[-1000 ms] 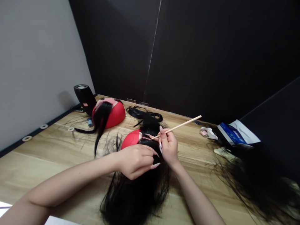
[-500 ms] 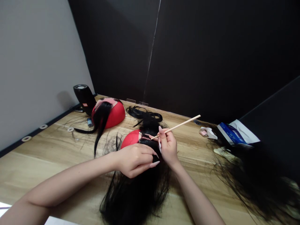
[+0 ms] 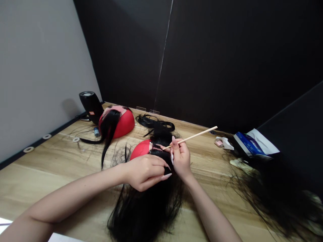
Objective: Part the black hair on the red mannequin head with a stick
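A red dome-shaped form (image 3: 140,149) with long black hair (image 3: 148,211) stands on the wooden table in the middle. My right hand (image 3: 181,159) pinches a thin pale wooden stick (image 3: 198,134), whose lower tip touches the hair near a narrow pinkish parting (image 3: 157,148). Over the hair, just left of that hand, my left hand (image 3: 147,173) is closed, its fingers curled and its long nails pointing right. What it holds, if anything, is too small to make out.
At the back left a second red form (image 3: 126,124) with black hair stands beside a black cylindrical speaker (image 3: 91,106). A blue packet (image 3: 249,144), crumpled tissue (image 3: 227,143) and a large mass of black hair (image 3: 280,191) lie right. Rings (image 3: 46,136) lie left.
The outer end of the stick has dipped slightly and shifted a little right. The left hand looks the same.
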Demonstrator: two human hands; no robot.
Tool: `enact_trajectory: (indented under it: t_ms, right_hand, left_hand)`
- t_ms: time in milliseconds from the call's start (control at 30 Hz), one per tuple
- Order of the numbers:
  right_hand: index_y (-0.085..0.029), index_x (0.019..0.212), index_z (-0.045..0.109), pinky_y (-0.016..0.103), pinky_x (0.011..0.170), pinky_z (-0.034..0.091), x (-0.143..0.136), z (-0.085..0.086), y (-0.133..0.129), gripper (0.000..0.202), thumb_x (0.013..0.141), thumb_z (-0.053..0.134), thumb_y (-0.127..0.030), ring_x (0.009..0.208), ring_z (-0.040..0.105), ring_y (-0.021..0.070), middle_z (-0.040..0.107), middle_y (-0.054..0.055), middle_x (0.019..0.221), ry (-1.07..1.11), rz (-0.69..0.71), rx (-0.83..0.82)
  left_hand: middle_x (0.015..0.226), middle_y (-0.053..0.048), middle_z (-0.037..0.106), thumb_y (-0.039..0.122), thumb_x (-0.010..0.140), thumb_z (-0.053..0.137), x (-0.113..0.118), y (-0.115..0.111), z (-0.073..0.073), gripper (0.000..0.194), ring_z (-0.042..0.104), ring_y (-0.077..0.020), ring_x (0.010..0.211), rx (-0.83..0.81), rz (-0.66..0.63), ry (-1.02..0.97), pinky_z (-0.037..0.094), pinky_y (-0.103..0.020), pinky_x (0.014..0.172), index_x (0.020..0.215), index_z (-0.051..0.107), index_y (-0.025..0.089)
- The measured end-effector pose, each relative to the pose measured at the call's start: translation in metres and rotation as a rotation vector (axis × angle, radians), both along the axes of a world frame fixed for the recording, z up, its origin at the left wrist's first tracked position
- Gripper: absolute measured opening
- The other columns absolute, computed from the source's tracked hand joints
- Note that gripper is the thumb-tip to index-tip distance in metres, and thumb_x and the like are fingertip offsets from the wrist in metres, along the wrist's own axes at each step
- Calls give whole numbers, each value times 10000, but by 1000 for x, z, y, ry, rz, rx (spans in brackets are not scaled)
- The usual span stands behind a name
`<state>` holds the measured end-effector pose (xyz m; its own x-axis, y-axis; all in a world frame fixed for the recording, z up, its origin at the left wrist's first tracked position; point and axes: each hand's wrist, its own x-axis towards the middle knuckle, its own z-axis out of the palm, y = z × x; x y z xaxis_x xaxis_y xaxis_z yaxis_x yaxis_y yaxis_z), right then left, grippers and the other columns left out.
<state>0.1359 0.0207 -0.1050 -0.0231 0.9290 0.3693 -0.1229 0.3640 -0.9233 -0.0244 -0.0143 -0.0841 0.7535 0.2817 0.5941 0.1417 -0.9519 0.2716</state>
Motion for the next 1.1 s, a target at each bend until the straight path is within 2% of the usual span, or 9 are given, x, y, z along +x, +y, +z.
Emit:
enact_trajectory:
  t_ms: [133, 333, 433, 533, 733, 1100]
  right_hand:
    - [-189, 786, 513, 190, 462, 491, 2, -3, 1, 355, 897, 541, -525, 454, 386, 48, 437, -73, 600, -2, 2, 15]
    - [-196, 798, 512, 223, 549, 544, 3, -8, 3, 326, 924, 519, -496, 431, 355, 41, 422, -85, 589, 28, 32, -6]
    - [-193, 794, 515, 202, 525, 524, 3, -10, 3, 316, 936, 512, -475, 437, 357, 39, 421, -82, 591, 33, 43, 2]
    - [-191, 785, 519, 198, 522, 524, 3, -8, 2, 317, 927, 527, -474, 442, 362, 38, 422, -78, 602, 37, 41, 9]
    - [-194, 794, 538, 269, 650, 599, 1, -3, 3, 303, 896, 569, -478, 458, 383, 42, 433, -72, 637, 49, 61, -14]
    - [-189, 781, 525, 255, 653, 604, 3, -1, 4, 304, 903, 566, -463, 460, 359, 27, 440, -65, 671, 48, 84, -8]
  left_hand:
    - [810, -119, 683, 157, 913, 426, 0, 0, 0, 220, 653, -173, 774, -12, -5, -4, 569, -311, 840, 735, 556, 149]
    - [822, -118, 681, 137, 905, 439, 0, 0, 0, 200, 637, -165, 757, -7, -10, -16, 568, -306, 832, 741, 554, 139]
    - [818, -114, 680, 140, 904, 441, 0, 0, 0, 200, 630, -161, 742, -12, -13, -15, 569, -308, 832, 733, 545, 143]
    - [814, -111, 678, 144, 905, 438, 0, 0, 0, 201, 634, -164, 752, -17, -14, -11, 571, -310, 835, 735, 545, 146]
    - [809, -113, 678, 144, 908, 435, 0, -1, 1, 205, 644, -173, 783, -17, -11, -13, 569, -305, 831, 737, 548, 146]
    - [856, -126, 689, 112, 889, 471, 0, 0, 1, 164, 637, -171, 763, -15, -30, -32, 568, -309, 836, 746, 549, 133]
